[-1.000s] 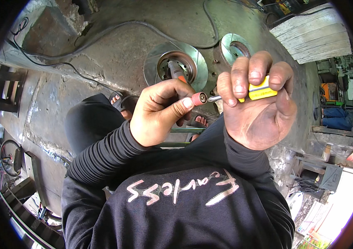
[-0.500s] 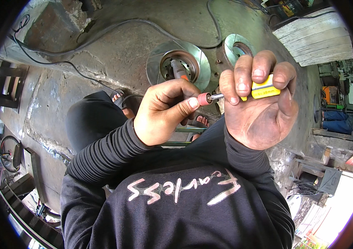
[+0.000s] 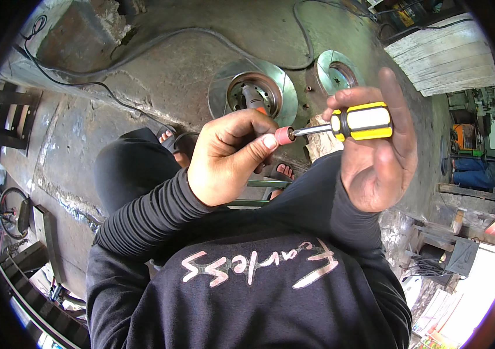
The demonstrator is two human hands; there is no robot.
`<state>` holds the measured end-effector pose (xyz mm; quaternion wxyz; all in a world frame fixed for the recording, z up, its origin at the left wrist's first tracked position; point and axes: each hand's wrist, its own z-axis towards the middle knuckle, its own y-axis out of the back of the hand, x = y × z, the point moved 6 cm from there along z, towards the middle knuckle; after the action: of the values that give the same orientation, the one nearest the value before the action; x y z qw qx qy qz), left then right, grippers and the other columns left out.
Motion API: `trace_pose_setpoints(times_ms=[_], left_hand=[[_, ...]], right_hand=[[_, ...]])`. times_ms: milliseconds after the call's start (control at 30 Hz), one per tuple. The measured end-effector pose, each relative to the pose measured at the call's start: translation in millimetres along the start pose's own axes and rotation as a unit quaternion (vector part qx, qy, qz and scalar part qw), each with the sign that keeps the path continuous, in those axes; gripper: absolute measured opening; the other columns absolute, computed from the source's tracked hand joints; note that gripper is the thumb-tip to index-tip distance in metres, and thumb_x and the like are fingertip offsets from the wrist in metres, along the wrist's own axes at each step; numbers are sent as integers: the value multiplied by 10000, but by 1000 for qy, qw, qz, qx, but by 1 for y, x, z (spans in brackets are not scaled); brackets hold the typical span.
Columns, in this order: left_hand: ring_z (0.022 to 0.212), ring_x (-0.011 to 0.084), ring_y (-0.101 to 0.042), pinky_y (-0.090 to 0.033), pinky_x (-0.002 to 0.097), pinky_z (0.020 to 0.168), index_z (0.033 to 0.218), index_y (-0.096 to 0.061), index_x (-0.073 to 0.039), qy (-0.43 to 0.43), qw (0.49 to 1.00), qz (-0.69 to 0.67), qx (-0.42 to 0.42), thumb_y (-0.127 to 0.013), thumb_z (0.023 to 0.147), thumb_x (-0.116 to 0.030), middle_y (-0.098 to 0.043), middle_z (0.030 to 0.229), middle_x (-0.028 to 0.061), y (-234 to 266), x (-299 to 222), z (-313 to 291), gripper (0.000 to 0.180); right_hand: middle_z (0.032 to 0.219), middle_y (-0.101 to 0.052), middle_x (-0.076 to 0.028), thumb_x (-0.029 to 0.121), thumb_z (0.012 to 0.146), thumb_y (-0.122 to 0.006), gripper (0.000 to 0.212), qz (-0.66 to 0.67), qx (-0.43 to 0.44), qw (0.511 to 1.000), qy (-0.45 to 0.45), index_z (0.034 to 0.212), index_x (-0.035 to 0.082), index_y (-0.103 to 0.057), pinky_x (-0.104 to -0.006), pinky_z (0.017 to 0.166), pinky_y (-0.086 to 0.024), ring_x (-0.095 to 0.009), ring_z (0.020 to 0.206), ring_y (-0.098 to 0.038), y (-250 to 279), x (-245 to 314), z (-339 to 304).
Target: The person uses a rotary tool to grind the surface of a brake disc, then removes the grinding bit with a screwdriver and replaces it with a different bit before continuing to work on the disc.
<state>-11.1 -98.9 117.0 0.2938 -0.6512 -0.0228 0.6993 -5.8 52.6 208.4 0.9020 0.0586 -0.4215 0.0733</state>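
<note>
Our left hand [image 3: 221, 157] pinched the red cylinder [image 3: 284, 135]. Our right hand [image 3: 375, 156] had its fingers loosely spread behind the yellow screwdriver [image 3: 365, 121].

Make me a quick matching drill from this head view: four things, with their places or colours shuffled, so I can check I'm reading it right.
Things:
1. Screwdriver
2. Small cylinder
3. Left-hand brake disc in the view
4. Wooden board

Places and colours:
A. Reddish, pinched in the left hand
B. Whitish, at the upper right of the view
C. Yellow, black and white handle, against the right hand
D. Grey metal, on the floor beyond the left hand

Pairs: 1-C, 2-A, 3-D, 4-B
</note>
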Motion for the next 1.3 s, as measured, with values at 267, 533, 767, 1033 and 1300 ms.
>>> trace_pose_setpoints(times_ms=[267,533,767,1033,1300], left_hand=[[603,39,-510,-426,192,552,871,-601,-11,1,998,55,-3,-608,914,-82,-574,699,-5,-4,2,-4,83],[584,34,-508,-422,187,535,858,-602,-12,17,999,44,-22,-618,914,-105,-582,691,-1,-1,3,-3,110],[585,28,-495,-416,184,537,862,-607,-15,-9,992,122,-21,-622,913,-109,-573,681,-12,0,0,-1,108],[584,18,-487,-407,175,536,869,-614,-10,-46,985,167,-24,-623,911,-98,-569,671,-19,2,-1,2,98],[579,18,-482,-404,175,528,864,-613,-8,-24,984,178,-18,-624,908,-94,-568,666,-21,0,0,2,97]], right_hand=[[1135,-621,-171,8,742,-756,557,-97,-26,995,-15,1235,-87,-514,-255,833,-489,-175,962,-621,13,7,-3],[1086,-616,-178,-36,761,-716,453,-61,-39,995,-70,1184,-92,-562,-257,714,-528,-155,861,-620,21,2,-3],[968,-602,-212,136,849,-674,435,-163,-10,986,-46,1178,-116,-541,-266,534,-535,-192,691,-609,29,6,-3],[845,-641,-64,127,782,-762,334,-127,-29,987,-90,1041,-47,-645,-183,574,-412,-78,703,-563,34,-3,-6],[905,-593,-84,338,931,-575,448,-203,-9,977,-59,1145,-55,-594,-185,517,-371,-65,631,-493,24,-5,-8]])
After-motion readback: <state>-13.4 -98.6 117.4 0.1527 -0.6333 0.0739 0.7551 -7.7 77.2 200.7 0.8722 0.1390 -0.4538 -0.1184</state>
